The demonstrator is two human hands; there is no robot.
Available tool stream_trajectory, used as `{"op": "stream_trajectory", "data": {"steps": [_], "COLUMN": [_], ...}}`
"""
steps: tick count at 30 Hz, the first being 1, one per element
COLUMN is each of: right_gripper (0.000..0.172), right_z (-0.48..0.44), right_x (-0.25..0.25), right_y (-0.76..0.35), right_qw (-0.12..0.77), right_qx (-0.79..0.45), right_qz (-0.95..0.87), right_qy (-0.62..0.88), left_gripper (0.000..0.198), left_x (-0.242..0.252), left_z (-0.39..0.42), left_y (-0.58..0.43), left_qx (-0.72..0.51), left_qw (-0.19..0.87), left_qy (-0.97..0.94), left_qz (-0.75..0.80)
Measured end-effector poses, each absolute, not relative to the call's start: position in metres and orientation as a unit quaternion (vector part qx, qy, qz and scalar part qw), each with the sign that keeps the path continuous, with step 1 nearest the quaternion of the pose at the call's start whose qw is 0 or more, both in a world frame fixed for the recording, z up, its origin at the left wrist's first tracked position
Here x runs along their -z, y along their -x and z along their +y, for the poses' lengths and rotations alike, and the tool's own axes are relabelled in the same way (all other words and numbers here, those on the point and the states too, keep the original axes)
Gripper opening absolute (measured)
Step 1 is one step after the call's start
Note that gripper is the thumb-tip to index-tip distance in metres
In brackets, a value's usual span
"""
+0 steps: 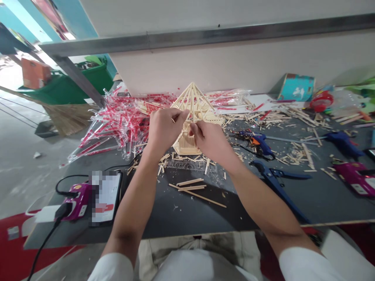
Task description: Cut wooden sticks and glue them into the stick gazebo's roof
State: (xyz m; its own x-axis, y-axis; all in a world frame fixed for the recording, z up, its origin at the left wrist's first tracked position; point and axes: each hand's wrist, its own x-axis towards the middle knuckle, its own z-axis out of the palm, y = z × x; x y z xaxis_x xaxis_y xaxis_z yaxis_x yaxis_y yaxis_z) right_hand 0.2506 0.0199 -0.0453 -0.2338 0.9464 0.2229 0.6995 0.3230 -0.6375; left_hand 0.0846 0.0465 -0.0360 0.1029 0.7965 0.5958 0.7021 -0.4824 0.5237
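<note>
A small house model (pixel 191 102) built of thin wooden sticks, with a pointed roof, stands in front of me on the dark table. My left hand (pixel 165 127) is closed in a pinch at the left of its roof. Lower down, my right hand (pixel 210 139) pinches close to the model's front, thumb and fingers together. Whatever lies between the fingers of either hand is too small or hidden to make out. Below the hands are a clear plastic ruler (pixel 190 166) and a few loose sticks (pixel 202 194).
Red-and-clear plastic wrappers (pixel 117 123) pile up at the left. To the right lie a blue glue gun (pixel 262 144), a blue-handled cutter (pixel 277 185) and many stick offcuts (pixel 295 117). A phone (pixel 107 197) and a purple power strip (pixel 77 201) rest at the near left.
</note>
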Motion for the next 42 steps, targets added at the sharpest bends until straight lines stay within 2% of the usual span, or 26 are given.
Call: {"op": "stream_trajectory", "data": {"steps": [21, 33, 37, 42], "right_gripper": [0.044, 0.038, 0.030, 0.032], "right_z": [0.022, 0.007, 0.008, 0.013], "right_x": [0.048, 0.017, 0.011, 0.010], "right_y": [-0.251, -0.278, -0.292, -0.305], "right_qw": [0.292, 0.182, 0.191, 0.224], "right_qx": [-0.201, -0.207, -0.178, -0.150], "right_qz": [-0.762, -0.798, -0.790, -0.774], "right_qy": [0.542, 0.536, 0.554, 0.573], "left_gripper": [0.049, 0.047, 0.038, 0.033], "left_x": [0.033, 0.030, 0.030, 0.032], "left_z": [0.044, 0.043, 0.043, 0.044], "left_y": [-0.084, -0.077, -0.075, -0.072], "left_qx": [-0.420, -0.413, -0.406, -0.389], "left_qw": [0.059, 0.097, 0.101, 0.102], "left_qy": [-0.753, -0.752, -0.756, -0.763], "left_qz": [0.504, 0.505, 0.503, 0.507]}}
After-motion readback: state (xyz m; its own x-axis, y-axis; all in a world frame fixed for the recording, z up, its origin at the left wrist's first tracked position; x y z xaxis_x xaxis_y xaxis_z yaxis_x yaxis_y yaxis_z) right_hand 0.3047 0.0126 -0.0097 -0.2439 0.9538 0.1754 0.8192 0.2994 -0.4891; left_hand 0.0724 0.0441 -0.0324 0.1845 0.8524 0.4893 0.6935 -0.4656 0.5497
